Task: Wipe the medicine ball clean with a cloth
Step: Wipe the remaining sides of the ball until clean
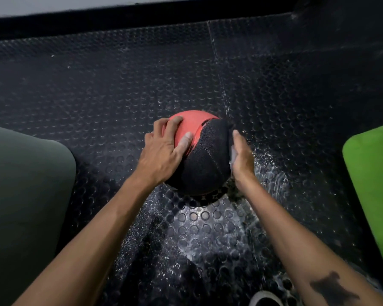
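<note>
A red and black medicine ball sits on the studded black rubber floor in the middle of the head view. My left hand lies spread over its upper left side, fingers on the red panel. My right hand presses against the ball's right side. A small pale cloth shows only as a sliver between that palm and the ball; most of it is hidden by the hand.
A dark green mat or cushion lies at the left and a bright green one at the right. The floor near the ball looks wet and shiny. A black wall base runs along the far edge. A shoe tip shows at the bottom.
</note>
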